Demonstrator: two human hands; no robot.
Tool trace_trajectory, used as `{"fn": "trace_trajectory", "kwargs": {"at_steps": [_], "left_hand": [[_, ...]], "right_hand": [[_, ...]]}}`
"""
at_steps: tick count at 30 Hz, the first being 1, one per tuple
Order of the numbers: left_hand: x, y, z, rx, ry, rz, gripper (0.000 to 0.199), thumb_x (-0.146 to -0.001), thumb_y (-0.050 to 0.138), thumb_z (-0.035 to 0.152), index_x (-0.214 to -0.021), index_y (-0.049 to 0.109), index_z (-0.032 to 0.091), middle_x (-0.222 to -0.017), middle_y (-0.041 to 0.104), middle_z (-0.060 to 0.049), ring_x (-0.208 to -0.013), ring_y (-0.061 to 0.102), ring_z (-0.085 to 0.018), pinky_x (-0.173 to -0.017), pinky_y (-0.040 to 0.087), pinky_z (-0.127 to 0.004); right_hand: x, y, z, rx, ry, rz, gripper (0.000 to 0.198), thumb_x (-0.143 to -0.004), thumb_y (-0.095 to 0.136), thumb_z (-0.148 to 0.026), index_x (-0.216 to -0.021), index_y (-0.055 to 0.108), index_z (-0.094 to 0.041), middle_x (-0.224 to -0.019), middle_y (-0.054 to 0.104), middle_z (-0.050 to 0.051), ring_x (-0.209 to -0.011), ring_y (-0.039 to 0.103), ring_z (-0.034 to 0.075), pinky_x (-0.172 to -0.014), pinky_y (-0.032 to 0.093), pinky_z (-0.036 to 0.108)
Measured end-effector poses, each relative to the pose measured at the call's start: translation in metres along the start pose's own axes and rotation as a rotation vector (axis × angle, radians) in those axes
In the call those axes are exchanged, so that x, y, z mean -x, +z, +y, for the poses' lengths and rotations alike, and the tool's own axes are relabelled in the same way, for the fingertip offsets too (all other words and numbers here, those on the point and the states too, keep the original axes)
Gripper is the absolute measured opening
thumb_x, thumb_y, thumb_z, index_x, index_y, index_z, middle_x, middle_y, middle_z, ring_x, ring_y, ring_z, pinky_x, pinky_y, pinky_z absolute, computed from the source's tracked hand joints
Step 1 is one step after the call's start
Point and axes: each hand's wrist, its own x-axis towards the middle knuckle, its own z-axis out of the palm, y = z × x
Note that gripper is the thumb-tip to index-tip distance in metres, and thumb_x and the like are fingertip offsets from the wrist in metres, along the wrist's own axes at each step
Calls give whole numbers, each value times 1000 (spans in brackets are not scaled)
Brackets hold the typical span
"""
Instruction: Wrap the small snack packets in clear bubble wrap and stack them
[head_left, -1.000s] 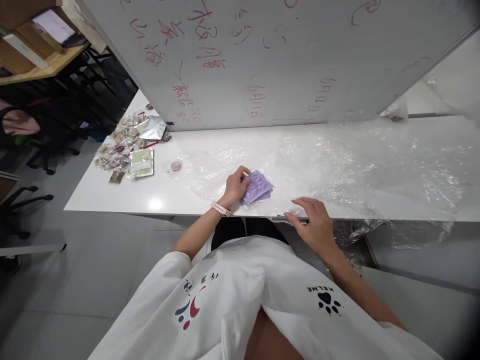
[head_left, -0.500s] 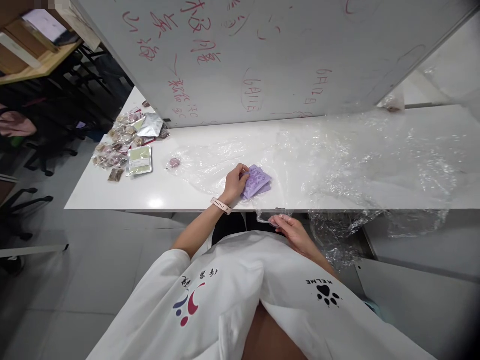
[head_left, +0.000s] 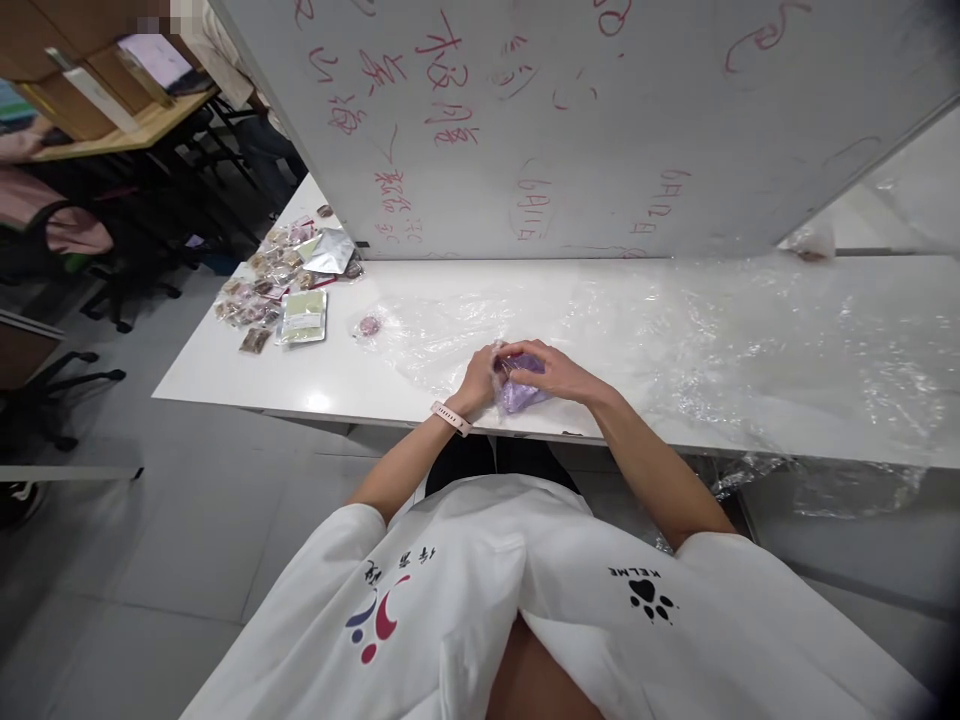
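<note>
Purple printed packets [head_left: 519,398] lie near the front edge of the white table, with clear plastic film [head_left: 442,325] drawn over them. My left hand [head_left: 478,380], a pale band on its wrist, is closed at the packets' left side; its fingertips are partly hidden. From the right my right hand [head_left: 559,372] reaches across the top of the packets, fingers bent and pinching the film close to my left fingers. The film runs on to the left and right under and around the packets.
A white table [head_left: 225,375] spans the view, with a whiteboard [head_left: 480,130] upright behind it. Several small wrapped pieces, a green pouch [head_left: 304,316] and a silver pouch [head_left: 330,250] lie at the left. A pink round piece [head_left: 369,326] rests by the film. Crumpled film [head_left: 810,370] covers the right side.
My right hand has come up from below the table edge, bringing the film over the purple packets. My left hand stays at the packets. The view has shifted slightly.
</note>
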Motion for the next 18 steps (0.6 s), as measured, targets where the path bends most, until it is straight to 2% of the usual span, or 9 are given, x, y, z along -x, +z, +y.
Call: {"fn": "trace_trajectory", "kwargs": {"at_steps": [4, 6, 9, 12, 14, 16, 18], "left_hand": [[5, -15, -2, 90, 0, -63, 28, -86, 57, 19, -114, 60, 18, -114, 67, -9, -100, 63, -19, -84, 49, -32], [15, -24, 0, 145, -61, 8, 30, -90, 52, 21, -119, 58, 19, -118, 66, -10, -105, 63, -19, -88, 49, -32], [37, -28, 11, 68, -166, 166, 34, -92, 55, 35, -122, 54, 20, -104, 69, -7, -93, 65, -18, -82, 48, -31], [55, -21, 17, -154, -199, 212, 52, -80, 70, 37, -126, 52, 22, -82, 65, 0, -75, 62, -18, -73, 45, -30], [62, -19, 15, -160, -224, 239, 44, -83, 64, 29, -125, 52, 22, -70, 60, 4, -67, 60, -17, -69, 43, -29], [67, -25, 11, -65, -298, 304, 34, -87, 52, 22, -121, 52, 22, -61, 56, 6, -60, 57, -15, -64, 42, -27], [72, -34, 10, -47, -368, 463, 28, -89, 47, 20, -117, 52, 21, -60, 55, 6, -58, 56, -15, -63, 43, -28]], "right_hand": [[-3, 2, 29, 262, -25, -156, 78, -80, 65, -70, -148, 47, -36, -146, 50, 7, -133, 43, 33, -113, 29, 55], [0, 5, 38, 333, -43, -196, 87, -78, 64, -73, -153, 39, -39, -155, 42, 6, -139, 37, 34, -115, 26, 55], [1, 9, 44, 451, -62, -237, 94, -75, 64, -77, -156, 34, -39, -161, 34, 5, -141, 32, 37, -114, 25, 56], [-1, 11, 44, 527, -80, -248, 98, -73, 67, -76, -157, 32, -39, -162, 33, 6, -140, 32, 39, -111, 27, 56], [-2, 12, 44, 537, -80, -244, 99, -73, 68, -75, -158, 31, -39, -162, 33, 5, -139, 33, 39, -109, 28, 57], [-2, 12, 45, 515, -71, -242, 100, -73, 69, -74, -158, 28, -39, -162, 34, 5, -138, 34, 39, -109, 29, 56], [-1, 13, 45, 486, -61, -240, 101, -74, 69, -72, -159, 25, -39, -161, 35, 5, -137, 34, 38, -110, 29, 56]]}}
